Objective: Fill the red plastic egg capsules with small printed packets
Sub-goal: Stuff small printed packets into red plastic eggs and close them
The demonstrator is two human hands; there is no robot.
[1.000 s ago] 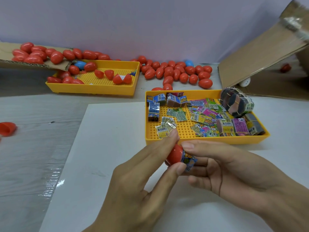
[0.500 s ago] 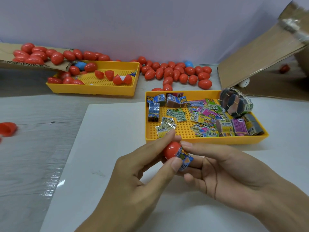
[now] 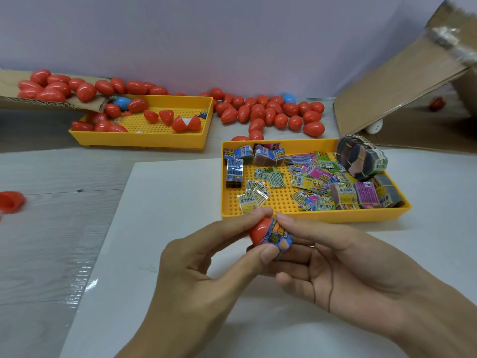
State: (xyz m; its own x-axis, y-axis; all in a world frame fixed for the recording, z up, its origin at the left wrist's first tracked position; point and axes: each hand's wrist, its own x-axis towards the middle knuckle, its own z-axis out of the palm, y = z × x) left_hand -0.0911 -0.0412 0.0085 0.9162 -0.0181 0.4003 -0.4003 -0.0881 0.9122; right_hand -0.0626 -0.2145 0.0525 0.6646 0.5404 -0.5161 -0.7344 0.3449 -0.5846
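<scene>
Two hands meet over the white sheet (image 3: 165, 228) in front of you. Your left hand (image 3: 196, 275) pinches a red egg capsule half (image 3: 259, 229) between forefinger and thumb, its open mouth turned toward your right. Your right hand (image 3: 343, 264) pinches a small blue printed packet (image 3: 280, 239) with its forefinger on top; the packet sits at the mouth of the half, partly inside it, and how the right thumb lies you cannot see. The other right fingers lie loosely curled below.

Just beyond your hands stands a yellow perforated tray (image 3: 320, 215) holding loose printed packets (image 3: 307, 177) and rubber-banded bundles of packets (image 3: 361, 161), one bundle resting on the tray's far right rim. Behind it, closed red egg capsules (image 3: 273, 113) lie scattered on the surface (image 3: 46, 241), with a blue egg (image 3: 289, 98) among them. A second yellow tray (image 3: 144, 139) sits far left with red halves and whole eggs in it, under the lip of a cardboard flap (image 3: 77, 104) carrying more red eggs. One red half (image 3: 10, 201) lies alone at the left edge. A cardboard box (image 3: 402, 81) leans at far right.
</scene>
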